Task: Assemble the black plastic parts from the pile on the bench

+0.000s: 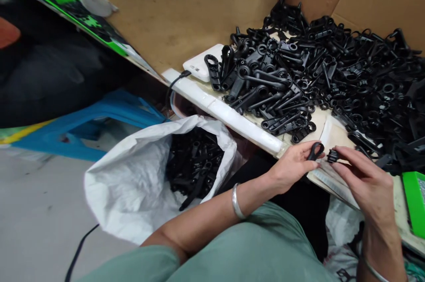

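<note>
Near the table's front edge, my left hand (294, 164) is closed on a black plastic arm with a ring end (315, 151); the rest of it is hidden by my fingers. Just to the right, my right hand (368, 180) pinches a small black ribbed ring (332, 156) between thumb and fingertips. A narrow gap separates the ring from the arm. Beyond both hands a large heap of similar black plastic arms (282, 78) spreads over the table.
An open white sack (129, 184) holding black parts (195, 167) stands left of my lap. A white box with a cable (202, 63) lies by the heap. Cardboard walls (186, 12) rise behind. There is a green box (415, 202) at right and a blue stool (89, 122) at left.
</note>
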Tool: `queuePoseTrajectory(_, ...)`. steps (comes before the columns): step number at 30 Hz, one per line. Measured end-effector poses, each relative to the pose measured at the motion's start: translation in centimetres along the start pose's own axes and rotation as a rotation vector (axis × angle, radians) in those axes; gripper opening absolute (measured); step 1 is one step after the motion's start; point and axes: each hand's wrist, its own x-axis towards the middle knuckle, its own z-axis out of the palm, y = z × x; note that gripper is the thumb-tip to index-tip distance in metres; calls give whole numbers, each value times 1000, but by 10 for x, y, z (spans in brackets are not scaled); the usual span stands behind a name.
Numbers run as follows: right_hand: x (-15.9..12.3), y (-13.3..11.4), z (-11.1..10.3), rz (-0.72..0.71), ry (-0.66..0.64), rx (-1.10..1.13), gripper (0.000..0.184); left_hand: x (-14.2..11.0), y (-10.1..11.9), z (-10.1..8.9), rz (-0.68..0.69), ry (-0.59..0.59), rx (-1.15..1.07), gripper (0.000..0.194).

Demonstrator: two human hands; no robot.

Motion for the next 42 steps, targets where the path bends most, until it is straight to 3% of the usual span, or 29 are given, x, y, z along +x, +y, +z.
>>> queuePoseTrajectory(5, -1, -15, 26, -103, 110, -62, 22, 0, 1, 2, 80, -58, 69, 38)
queuePoseTrajectory(10, -1, -13, 31, -175, 101, -158, 23, -1, -3, 0, 139, -72, 226, 43)
queuePoseTrajectory(18, -2, -22, 31, -257, 127, -268, 25, -10, 6, -2, 257, -79, 881, 52)
queuePoseTrajectory(22, -5, -23, 29, -159, 137, -140, 23, -12, 10, -2, 341, -119, 1096, 51)
queuePoseTrajectory(27, -17, -8, 19, 81, 47, 96, 22, -11, 16, -2, 329, -141, 1283, 31)
queuePoseTrajectory(31, -29, 6, 17, 362, -60, 302, 41, -15, 18, 0, 371, -161, 1246, 38)
queuePoseTrajectory(34, -30, 3, 26, 497, -107, 425, 40, -17, 15, 1, 427, -181, 1339, 42)
queuePoseTrajectory(38, -18, -17, 45, 516, -31, 431, 39, -15, 15, -3, 486, -121, 1534, 40)
queuePoseTrajectory(42, -4, -21, 41, 373, -29, 326, 35, -16, 25, -7, 646, -44, 1719, 45)
